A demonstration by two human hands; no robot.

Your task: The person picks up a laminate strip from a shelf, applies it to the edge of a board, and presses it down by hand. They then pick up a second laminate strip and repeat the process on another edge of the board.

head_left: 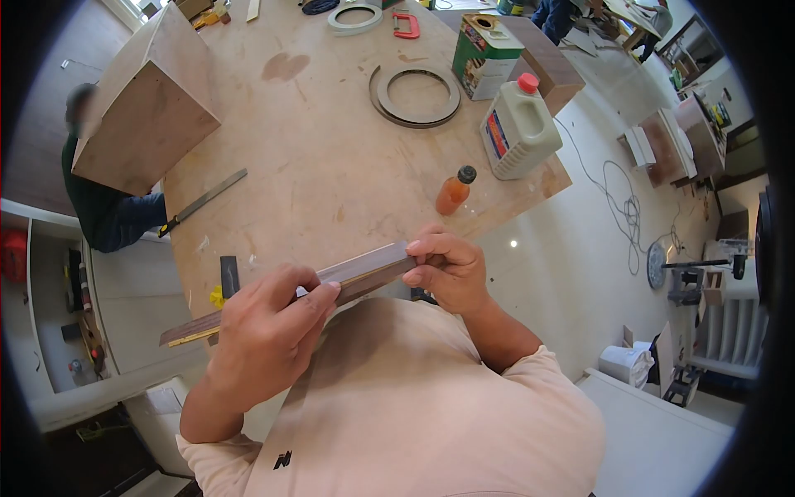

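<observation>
A long narrow wooden strip (364,280) with a pale upper face and a yellowish edge lies across the front of my body, tilted up to the right. Its middle is pinched between the thumb and fingers of my left hand (269,327). At the strip's right end, my right hand (451,269) grips the tip with thumb and fingers. Just behind my left hand, a dark block (229,276) and something yellow (217,296) rest at the table's edge. An orange bottle with a black cap (454,192) stands beyond my right hand.
On the wooden table (306,182) are a file (203,201), a coil of edging (416,98), a white jug (520,128), a green can (485,56), a red clamp (406,26) and a large wooden box (149,124). A person (108,199) is at the left.
</observation>
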